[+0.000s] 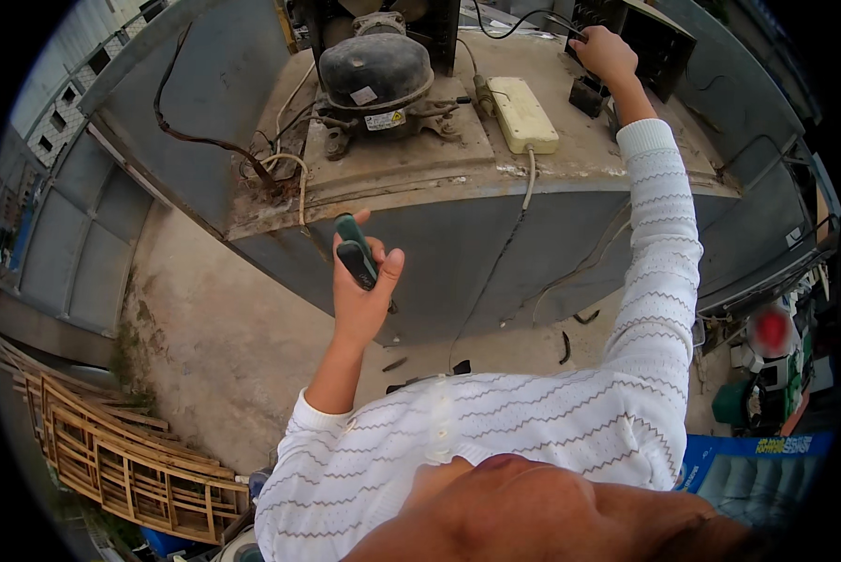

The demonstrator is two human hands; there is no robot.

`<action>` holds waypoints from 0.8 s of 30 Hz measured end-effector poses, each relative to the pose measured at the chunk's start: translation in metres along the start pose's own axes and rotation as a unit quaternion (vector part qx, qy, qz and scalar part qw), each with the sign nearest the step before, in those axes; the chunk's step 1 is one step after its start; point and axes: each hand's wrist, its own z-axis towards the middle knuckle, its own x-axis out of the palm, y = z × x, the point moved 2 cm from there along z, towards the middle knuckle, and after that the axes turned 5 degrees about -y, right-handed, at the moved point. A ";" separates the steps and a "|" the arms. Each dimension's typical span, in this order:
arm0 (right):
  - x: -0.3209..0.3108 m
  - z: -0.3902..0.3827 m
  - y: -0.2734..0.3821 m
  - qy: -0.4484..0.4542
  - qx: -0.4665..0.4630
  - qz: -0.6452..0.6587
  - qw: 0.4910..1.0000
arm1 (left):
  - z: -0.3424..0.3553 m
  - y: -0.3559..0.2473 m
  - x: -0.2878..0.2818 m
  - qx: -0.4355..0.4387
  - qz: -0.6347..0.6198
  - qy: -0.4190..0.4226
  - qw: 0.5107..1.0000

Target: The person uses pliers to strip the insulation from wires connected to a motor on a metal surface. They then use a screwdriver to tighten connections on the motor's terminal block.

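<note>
My left hand [357,295] is closed around a short tool with two dark green and black grips [357,258], held in the air in front of the grey metal cabinet [420,244]. Its working end is hidden, so its exact kind does not show. Stretched out to the far right, my right hand [612,58] has its fingers pinched on a thin black cable [523,17]. Below that hand sits a small black block [588,96], with a black slatted housing [662,45] beside it. On the cabinet top stand a black compressor [374,80] and a cream-coloured rectangular box [525,114] with a cord.
A brown wire [191,133] loops up the left metal panel [219,75]. Behind the compressor is a dark fan frame [444,37]. Wooden slatted frames [125,459] lie at the lower left. Assorted scrap [786,347] is piled at the right.
</note>
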 end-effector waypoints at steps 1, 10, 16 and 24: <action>-0.010 -0.013 0.018 -0.018 -0.013 0.029 0.999 | -0.001 -0.001 0.001 -0.004 0.002 -0.005 1.000; -0.009 -0.100 0.083 0.078 -0.187 0.311 0.929 | -0.006 -0.007 0.017 -0.002 -0.019 0.033 0.999; 0.024 -0.107 0.100 0.069 -0.257 0.107 0.958 | -0.013 -0.012 0.010 -0.002 -0.028 0.020 0.999; 0.036 -0.110 0.115 0.036 -0.221 0.081 0.971 | -0.016 -0.016 0.000 0.011 0.003 -0.006 1.000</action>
